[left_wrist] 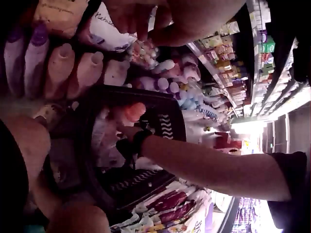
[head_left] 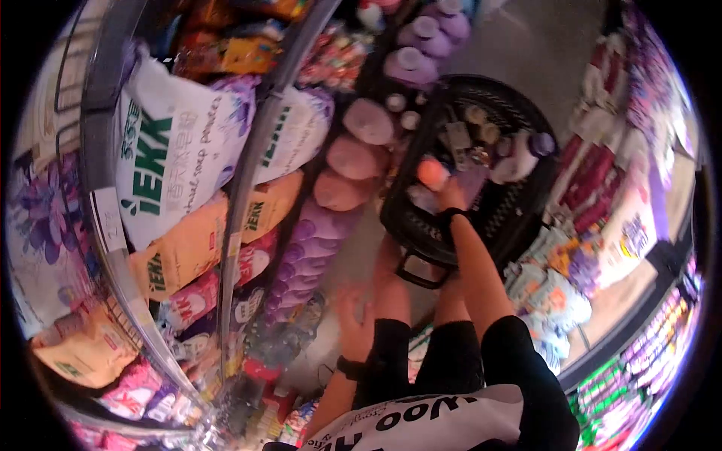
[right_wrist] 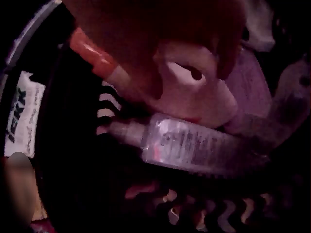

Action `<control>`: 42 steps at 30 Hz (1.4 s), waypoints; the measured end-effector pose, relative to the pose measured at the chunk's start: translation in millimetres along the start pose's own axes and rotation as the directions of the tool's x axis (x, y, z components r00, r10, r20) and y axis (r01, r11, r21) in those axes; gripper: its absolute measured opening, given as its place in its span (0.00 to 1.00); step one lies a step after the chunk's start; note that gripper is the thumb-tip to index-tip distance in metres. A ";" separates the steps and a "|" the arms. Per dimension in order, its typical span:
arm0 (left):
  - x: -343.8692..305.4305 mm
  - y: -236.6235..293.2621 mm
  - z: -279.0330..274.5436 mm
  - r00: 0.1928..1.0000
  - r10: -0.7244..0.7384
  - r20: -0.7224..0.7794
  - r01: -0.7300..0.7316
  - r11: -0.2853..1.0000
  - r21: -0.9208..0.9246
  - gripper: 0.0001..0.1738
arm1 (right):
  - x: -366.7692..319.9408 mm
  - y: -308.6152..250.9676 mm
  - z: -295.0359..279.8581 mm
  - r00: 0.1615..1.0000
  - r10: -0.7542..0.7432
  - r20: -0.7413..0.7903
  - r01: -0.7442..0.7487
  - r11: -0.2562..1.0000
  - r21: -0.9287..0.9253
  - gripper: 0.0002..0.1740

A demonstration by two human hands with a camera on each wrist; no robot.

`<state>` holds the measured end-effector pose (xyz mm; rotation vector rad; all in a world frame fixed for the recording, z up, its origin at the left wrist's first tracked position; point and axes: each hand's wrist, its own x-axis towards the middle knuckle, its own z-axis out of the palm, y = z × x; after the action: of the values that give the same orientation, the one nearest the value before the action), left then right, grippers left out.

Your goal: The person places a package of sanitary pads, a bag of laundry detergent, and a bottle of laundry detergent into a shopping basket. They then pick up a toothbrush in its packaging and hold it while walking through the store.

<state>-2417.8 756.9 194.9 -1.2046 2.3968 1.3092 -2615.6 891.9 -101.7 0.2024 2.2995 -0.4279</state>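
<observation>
My right hand (head_left: 453,195) reaches down into a black shopping basket (head_left: 519,86). It grips a pale bottle (right_wrist: 206,99) with an orange cap (head_left: 432,173), fingers and thumb around the bottle in the right wrist view. Just under it lies a clear bottle (right_wrist: 189,145) with fine print and a narrow nozzle. A purple item (head_left: 472,180) and a white bottle with a purple cap (head_left: 515,161) are also inside the basket. My left hand (head_left: 352,319) hangs beside the left knee, blurred, with loose fingers and nothing in them; the left wrist view catches it (left_wrist: 160,19) along the top.
Left of the basket, shelves carry white packs (head_left: 177,143), orange packs (head_left: 184,248) and rows of pink (head_left: 353,158) and purple bottles (head_left: 312,240). On the right hang more packages (head_left: 594,165). The basket handle (head_left: 421,269) is close to the knees.
</observation>
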 end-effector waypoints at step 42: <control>-319.1 -158.1 -235.5 0.845 0.121 -0.521 -0.135 0.991 0.012 0.09 | -378.0 -0.4 -35.4 0.641 -0.768 -0.005 0.676 0.567 -0.471 0.25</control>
<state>-2039.9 714.4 389.0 -1.6059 2.8795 1.1585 -2379.3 899.2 195.2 -1.0319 2.5366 -0.2818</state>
